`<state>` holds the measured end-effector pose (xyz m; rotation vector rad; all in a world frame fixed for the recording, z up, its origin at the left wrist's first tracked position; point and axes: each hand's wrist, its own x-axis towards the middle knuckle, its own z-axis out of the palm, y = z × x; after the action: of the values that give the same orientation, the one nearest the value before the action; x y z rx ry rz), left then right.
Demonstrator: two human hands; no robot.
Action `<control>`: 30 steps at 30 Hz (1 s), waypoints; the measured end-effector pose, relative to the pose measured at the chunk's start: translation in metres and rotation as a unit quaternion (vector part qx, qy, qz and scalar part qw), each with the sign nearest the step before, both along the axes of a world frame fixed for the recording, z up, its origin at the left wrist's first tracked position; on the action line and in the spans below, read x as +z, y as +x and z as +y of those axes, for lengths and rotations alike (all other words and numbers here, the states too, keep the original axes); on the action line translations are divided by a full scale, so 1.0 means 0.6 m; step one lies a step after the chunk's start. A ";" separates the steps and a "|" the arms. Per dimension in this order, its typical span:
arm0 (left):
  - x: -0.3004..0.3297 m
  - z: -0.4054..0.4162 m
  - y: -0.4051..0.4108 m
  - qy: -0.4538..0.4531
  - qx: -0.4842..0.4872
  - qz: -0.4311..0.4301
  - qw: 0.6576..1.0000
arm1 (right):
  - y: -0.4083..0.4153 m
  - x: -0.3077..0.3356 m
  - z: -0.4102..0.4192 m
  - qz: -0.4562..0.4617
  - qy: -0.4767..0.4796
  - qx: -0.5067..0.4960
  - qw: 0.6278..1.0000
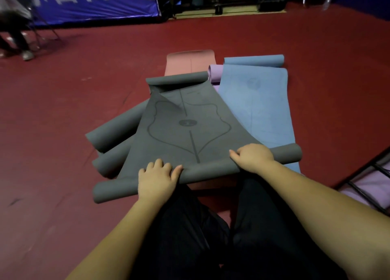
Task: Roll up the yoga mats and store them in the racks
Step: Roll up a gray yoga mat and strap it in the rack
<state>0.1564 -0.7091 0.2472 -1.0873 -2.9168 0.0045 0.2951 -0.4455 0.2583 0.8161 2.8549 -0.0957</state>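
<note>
1. The grey mat [185,131] lies on top of the pile, matte and rubbery, with a darker outline drawing, a centre line and a round emblem printed on it. Its near edge is curled into a tight tube that runs from lower left up to the right; its far end is curled too, with one corner folded over.
2. Two more grey rolls [114,136] poke out from under its left side, angled toward the left.
3. A blue mat [259,110] lies flat beside the grey one on the right, its far end rolled. A lilac mat [215,73] shows between them as a short rolled end, and a salmon mat [187,62] lies flat beyond.
4. All rest on a dull red floor [84,102].
5. The left hand [158,179] sits palm-down on the near roll, fingers curled over its top, thumb out to the right along it.
6. The right hand [252,158] rests on the same roll further right, fingers bent over it, pointing left.
7. Both forearms are bare and reach forward over dark trousers [211,237].
8. A black wire rack [371,174] with lilac mats inside stands at the right edge.
</note>
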 end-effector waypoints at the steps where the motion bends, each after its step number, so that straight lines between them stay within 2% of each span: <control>1: -0.004 -0.004 0.005 0.006 0.010 0.009 1.000 | -0.004 0.003 -0.001 -0.010 -0.005 0.002 1.000; 7: 0.027 0.016 -0.022 -0.021 0.007 -0.009 1.000 | -0.013 0.026 -0.001 -0.055 -0.022 -0.013 0.998; 12: 0.047 0.022 -0.015 -0.021 0.018 -0.080 0.996 | 0.007 0.056 0.011 -0.103 -0.066 -0.020 0.992; 18: 0.030 0.014 -0.004 -0.106 0.006 -0.159 0.982 | 0.030 0.056 0.007 -0.166 -0.131 -0.019 0.977; 21: 0.023 0.010 -0.010 -0.147 -0.017 -0.149 0.978 | 0.017 0.056 0.005 -0.173 -0.146 -0.002 0.974; 23: 0.020 0.005 -0.009 -0.106 0.002 -0.115 0.988 | 0.013 0.050 0.006 -0.162 -0.151 0.008 0.975; 25: 0.025 0.006 -0.008 -0.032 0.041 -0.138 0.989 | 0.009 0.046 0.010 -0.145 -0.160 0.010 0.976; 27: 0.024 0.007 -0.006 0.027 0.028 -0.140 0.989 | 0.003 0.047 0.015 -0.155 -0.185 0.011 0.970; 30: 0.024 -0.003 0.015 0.092 0.004 -0.017 0.996 | -0.008 0.052 0.014 -0.182 -0.193 0.022 0.964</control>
<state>0.1652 -0.7112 0.2614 -1.0551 -2.8812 -0.2780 0.2903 -0.4373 0.2894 0.6124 2.3968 -0.4326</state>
